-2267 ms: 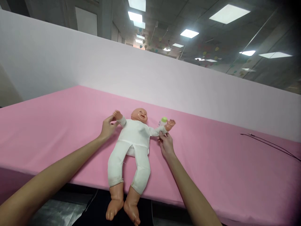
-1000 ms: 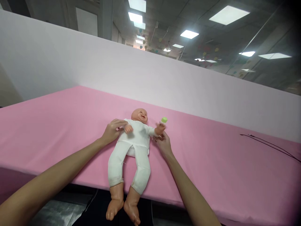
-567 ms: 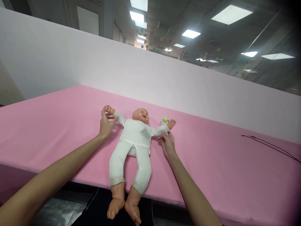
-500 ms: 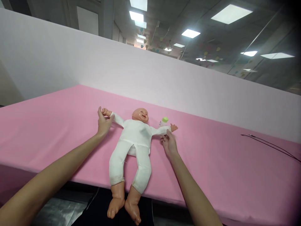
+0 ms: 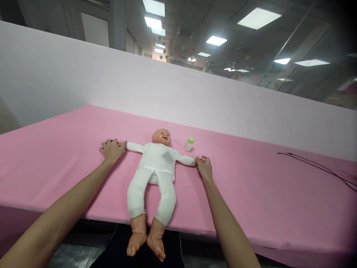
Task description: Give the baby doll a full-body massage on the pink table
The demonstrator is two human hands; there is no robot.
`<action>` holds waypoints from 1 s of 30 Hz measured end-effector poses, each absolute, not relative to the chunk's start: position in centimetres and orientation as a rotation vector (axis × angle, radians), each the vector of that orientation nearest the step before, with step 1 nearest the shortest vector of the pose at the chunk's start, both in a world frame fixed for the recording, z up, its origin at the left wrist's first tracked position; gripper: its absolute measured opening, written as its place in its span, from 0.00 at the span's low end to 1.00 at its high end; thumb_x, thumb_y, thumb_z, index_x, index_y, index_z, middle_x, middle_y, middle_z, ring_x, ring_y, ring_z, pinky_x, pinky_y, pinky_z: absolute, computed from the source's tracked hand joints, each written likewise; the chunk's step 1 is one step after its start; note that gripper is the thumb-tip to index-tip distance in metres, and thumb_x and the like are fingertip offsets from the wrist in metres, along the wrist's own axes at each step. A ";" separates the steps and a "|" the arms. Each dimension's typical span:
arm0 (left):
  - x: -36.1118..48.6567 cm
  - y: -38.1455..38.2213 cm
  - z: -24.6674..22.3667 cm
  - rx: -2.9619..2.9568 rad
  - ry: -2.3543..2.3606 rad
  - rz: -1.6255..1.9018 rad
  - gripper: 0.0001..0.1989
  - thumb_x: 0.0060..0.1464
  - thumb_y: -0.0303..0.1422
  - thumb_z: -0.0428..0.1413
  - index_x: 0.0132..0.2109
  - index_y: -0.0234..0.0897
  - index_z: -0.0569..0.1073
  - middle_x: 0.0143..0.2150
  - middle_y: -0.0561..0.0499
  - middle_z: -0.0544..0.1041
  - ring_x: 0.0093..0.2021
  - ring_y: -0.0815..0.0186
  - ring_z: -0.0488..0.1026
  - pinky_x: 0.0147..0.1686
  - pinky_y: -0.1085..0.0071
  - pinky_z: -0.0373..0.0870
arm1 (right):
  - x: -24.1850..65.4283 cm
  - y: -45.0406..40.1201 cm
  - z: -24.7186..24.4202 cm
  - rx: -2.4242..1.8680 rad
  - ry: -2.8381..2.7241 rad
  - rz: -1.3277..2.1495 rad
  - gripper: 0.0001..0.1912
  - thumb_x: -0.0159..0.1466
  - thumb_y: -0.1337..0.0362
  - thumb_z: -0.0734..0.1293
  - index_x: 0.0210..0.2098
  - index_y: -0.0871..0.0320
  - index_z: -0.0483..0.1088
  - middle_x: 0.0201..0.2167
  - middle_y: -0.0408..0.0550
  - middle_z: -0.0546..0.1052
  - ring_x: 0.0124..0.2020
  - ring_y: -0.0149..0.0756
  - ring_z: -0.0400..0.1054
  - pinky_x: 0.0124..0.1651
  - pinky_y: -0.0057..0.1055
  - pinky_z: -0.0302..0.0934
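A baby doll (image 5: 157,160) in a white cloth suit lies on its back, arms stretched out sideways and bare feet over the table's near edge. My left hand (image 5: 111,150) is closed around the doll's hand at the left, hiding most of it. At the right, my right hand (image 5: 205,165) grips the doll's other hand just past the white cuff. Beside the doll's head stands a small bottle (image 5: 189,144) with a green cap, touched by neither hand.
Pink cloth (image 5: 251,193) covers the table. A white partition (image 5: 195,96) rises along its back edge. Thin black cords (image 5: 312,167) lie at the far right. My dark-clothed lap (image 5: 117,245) is below the near edge, under the doll's feet.
My left hand has moved outward and down, closing over the doll's hand. My right hand has shifted from the forearm to the doll's other hand. Both doll arms now lie lower.
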State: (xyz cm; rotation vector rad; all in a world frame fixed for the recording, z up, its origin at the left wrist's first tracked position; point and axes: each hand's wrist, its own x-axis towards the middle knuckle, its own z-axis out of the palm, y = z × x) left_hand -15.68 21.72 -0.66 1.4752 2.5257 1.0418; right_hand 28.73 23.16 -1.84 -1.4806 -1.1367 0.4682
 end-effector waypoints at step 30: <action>-3.7 28.4 5.7 1.713 1.553 1.498 0.21 0.61 0.45 0.56 0.55 0.39 0.77 0.58 0.42 0.79 0.53 0.49 0.77 0.49 0.57 0.70 | 24.0 20.9 1.7 -1.226 -1.674 0.129 0.09 0.66 0.61 0.63 0.39 0.52 0.76 0.40 0.50 0.79 0.37 0.44 0.71 0.41 0.39 0.65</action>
